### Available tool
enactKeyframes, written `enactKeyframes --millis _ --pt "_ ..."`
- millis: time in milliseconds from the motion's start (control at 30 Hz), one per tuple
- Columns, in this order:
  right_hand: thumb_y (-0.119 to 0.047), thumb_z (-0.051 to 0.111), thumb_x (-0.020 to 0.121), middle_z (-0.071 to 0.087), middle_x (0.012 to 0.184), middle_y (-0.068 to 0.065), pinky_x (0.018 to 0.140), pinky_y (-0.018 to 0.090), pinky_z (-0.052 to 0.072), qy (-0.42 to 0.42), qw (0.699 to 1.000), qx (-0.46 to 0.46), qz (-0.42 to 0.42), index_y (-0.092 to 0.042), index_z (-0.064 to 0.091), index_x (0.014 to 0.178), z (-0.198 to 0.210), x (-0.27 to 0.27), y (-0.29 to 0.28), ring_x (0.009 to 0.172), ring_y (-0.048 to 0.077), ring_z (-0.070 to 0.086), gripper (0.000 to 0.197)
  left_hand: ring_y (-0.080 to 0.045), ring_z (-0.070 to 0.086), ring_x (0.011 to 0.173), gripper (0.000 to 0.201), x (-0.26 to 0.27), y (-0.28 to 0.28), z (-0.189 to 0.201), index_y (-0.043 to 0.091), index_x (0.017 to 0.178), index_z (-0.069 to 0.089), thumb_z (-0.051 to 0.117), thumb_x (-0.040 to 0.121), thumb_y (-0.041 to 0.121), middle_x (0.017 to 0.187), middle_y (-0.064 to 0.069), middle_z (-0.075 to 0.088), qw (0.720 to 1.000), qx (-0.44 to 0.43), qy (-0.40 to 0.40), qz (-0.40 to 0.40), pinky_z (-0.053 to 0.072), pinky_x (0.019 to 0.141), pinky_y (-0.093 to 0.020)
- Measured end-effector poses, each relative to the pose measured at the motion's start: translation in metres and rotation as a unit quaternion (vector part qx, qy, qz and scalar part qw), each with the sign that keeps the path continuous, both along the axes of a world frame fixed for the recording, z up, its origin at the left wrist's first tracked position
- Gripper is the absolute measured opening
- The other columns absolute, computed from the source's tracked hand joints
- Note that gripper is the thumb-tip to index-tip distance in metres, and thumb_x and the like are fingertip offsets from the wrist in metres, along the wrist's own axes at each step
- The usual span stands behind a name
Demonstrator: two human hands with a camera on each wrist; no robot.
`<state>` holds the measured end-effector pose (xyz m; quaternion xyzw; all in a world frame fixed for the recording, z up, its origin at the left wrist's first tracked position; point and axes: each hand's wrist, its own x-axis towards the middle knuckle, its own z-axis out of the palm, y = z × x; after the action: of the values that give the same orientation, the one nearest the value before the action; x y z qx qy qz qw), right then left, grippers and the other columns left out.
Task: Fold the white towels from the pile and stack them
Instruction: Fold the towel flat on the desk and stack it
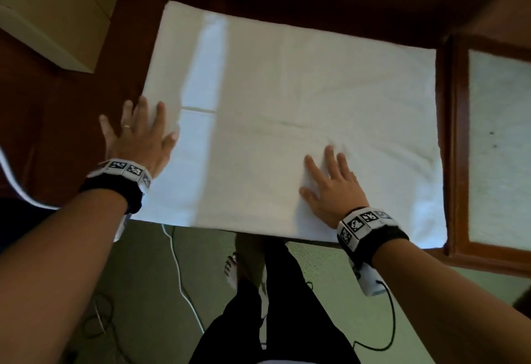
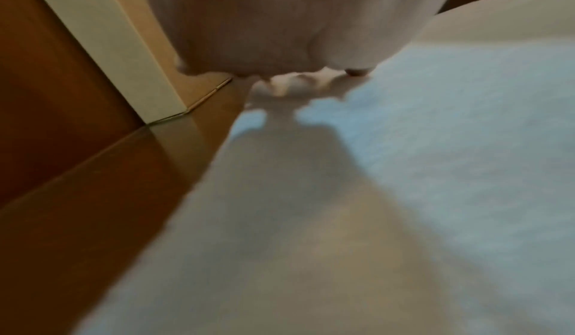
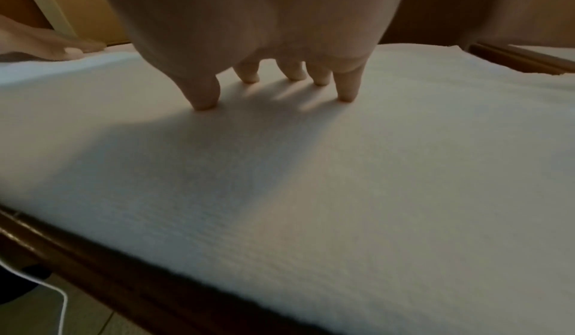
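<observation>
A white towel (image 1: 301,99) lies spread flat on the dark wooden table (image 1: 287,10), its near edge at the table's front lip. The right hand (image 1: 330,188) rests palm down on the towel's near part, fingers (image 3: 347,87) straight and spread, tips touching the cloth, holding nothing. The left hand (image 1: 138,136) lies flat across the towel's left edge, fingers splayed, partly on bare wood, gripping nothing. Beyond the left hand stands a cream box (image 1: 57,4); right of the right hand, a wooden tray (image 1: 457,139)
</observation>
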<state>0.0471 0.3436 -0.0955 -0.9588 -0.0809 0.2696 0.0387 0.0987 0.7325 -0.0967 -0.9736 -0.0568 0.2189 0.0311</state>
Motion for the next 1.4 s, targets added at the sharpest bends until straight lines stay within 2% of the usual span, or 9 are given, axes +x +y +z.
enactKeyframes --millis 167,400,567,767,933,1033,1167,1300,1400 --pt "-0.051 0.038 0.099 -0.014 0.164 0.012 0.117 0.056 0.022 0.001 1.000 -0.011 -0.003 -0.032 0.001 0.157 0.000 0.000 0.006 0.150 0.040 -0.005 0.072 -0.028 -0.012 0.154 0.071 -0.047 -0.056 -0.015 0.040 0.153 -0.022 0.004 0.095 0.070 0.164 -0.001 -0.027 0.976 -0.057 0.006 -0.211 0.005 0.121 -0.061" --pt "-0.065 0.045 0.087 -0.023 0.162 0.010 0.118 0.060 0.014 0.038 0.999 -0.007 -0.011 -0.037 -0.006 0.156 -0.003 0.003 0.007 0.149 0.040 -0.013 0.090 -0.041 0.002 0.152 0.080 -0.071 -0.008 -0.015 0.025 0.160 0.001 0.007 0.093 0.068 0.167 -0.012 -0.003 0.992 -0.040 -0.061 0.100 0.004 0.118 -0.066" --pt "-0.071 0.023 0.091 -0.024 0.162 0.009 0.118 0.059 -0.001 -0.033 0.999 0.012 0.038 -0.033 -0.009 0.156 -0.006 -0.037 0.042 0.147 0.040 -0.021 0.082 -0.034 0.008 0.153 0.078 -0.099 -0.080 -0.025 0.033 0.160 0.009 0.015 0.092 0.073 0.168 -0.005 0.000 0.983 -0.105 -0.048 -0.141 0.010 0.117 -0.066" --pt "-0.072 0.007 0.093 -0.030 0.160 -0.004 0.121 0.054 -0.002 -0.019 1.000 -0.003 -0.005 -0.045 -0.017 0.152 -0.017 -0.082 -0.038 0.148 0.023 -0.025 0.068 -0.032 0.006 0.154 0.080 -0.105 -0.087 -0.042 0.037 0.159 0.016 0.021 0.088 0.074 0.169 0.001 0.002 0.986 -0.101 -0.064 -0.120 0.009 0.115 -0.065" --pt "-0.080 0.003 0.087 -0.030 0.160 0.000 0.121 0.057 0.002 0.008 0.981 -0.084 -0.173 -0.037 -0.019 0.153 -0.003 -0.084 -0.144 0.149 0.022 -0.023 0.082 -0.035 0.010 0.152 0.080 -0.104 -0.094 -0.040 0.037 0.158 0.018 0.023 0.088 0.074 0.168 -0.002 0.006 0.988 -0.093 -0.056 -0.107 0.012 0.114 -0.066" --pt "-0.079 0.010 0.087 -0.017 0.164 0.010 0.121 0.056 0.002 -0.025 0.971 -0.109 -0.211 -0.017 -0.005 0.157 0.004 -0.060 -0.138 0.151 0.027 -0.015 0.095 -0.038 0.013 0.151 0.081 -0.101 -0.096 -0.036 0.036 0.158 0.020 0.022 0.087 0.075 0.168 -0.003 0.007 0.990 -0.083 -0.037 -0.103 0.016 0.112 -0.066" --pt "-0.074 0.018 0.092 -0.013 0.165 0.008 0.121 0.055 0.011 -0.028 0.997 -0.030 -0.063 -0.025 -0.004 0.157 0.004 -0.022 -0.103 0.152 0.029 -0.006 0.084 -0.036 0.006 0.153 0.085 -0.098 -0.094 -0.031 0.041 0.158 0.004 0.011 0.083 0.080 0.168 0.000 -0.005 0.992 -0.072 -0.016 -0.099 0.017 0.115 -0.064" --pt "-0.072 0.022 0.093 -0.011 0.164 0.016 0.119 0.060 0.012 0.036 0.952 -0.091 -0.291 -0.016 0.000 0.158 0.010 0.001 -0.122 0.152 0.033 -0.006 0.088 -0.031 -0.005 0.154 0.085 -0.094 -0.091 -0.025 0.046 0.154 -0.011 0.007 0.081 0.084 0.166 0.005 -0.020 0.993 -0.064 0.020 -0.101 0.013 0.118 -0.061" --pt "-0.066 0.028 0.095 -0.004 0.165 0.014 0.118 0.058 0.015 -0.020 0.978 -0.079 -0.191 -0.019 0.010 0.155 0.016 -0.003 -0.106 0.151 0.035 0.001 0.078 -0.031 -0.008 0.154 0.080 -0.095 -0.095 -0.016 0.045 0.155 -0.012 0.020 0.090 0.078 0.165 0.005 -0.024 0.993 -0.057 0.049 -0.095 0.012 0.120 -0.059"
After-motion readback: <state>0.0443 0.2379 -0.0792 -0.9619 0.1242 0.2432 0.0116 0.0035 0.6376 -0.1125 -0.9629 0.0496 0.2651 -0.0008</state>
